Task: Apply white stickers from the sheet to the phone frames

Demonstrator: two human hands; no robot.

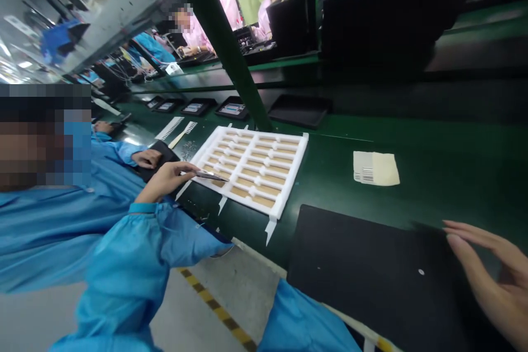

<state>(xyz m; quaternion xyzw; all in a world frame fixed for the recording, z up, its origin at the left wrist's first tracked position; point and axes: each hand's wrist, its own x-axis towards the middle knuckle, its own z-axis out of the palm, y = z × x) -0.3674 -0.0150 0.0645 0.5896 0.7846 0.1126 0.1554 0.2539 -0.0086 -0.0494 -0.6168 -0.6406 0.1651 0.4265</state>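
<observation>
My left hand (pixel 168 177) is closed on a thin flat panel (pixel 211 175), seen nearly edge-on. It holds the panel over the near left side of a white foam tray (pixel 284 190) with rows of brown-bottomed slots. What kind of part the panel is, I cannot make out. At the right edge, my right hand (pixel 495 280) hovers by a black mat (pixel 355 264), fingers stretched out and slightly apart, with nothing visible in them. On the mat lies a small white dot-like piece (pixel 421 271). Beyond the mat is a cream sheet with barcode labels (pixel 375 169).
A co-worker in blue sits close at left, one hand (pixel 147 158) on a black object. Black trays (pixel 301 110) line the back of the green bench (pixel 334 176). A green post (pixel 231 49) slants behind the foam tray. Other people work across the line.
</observation>
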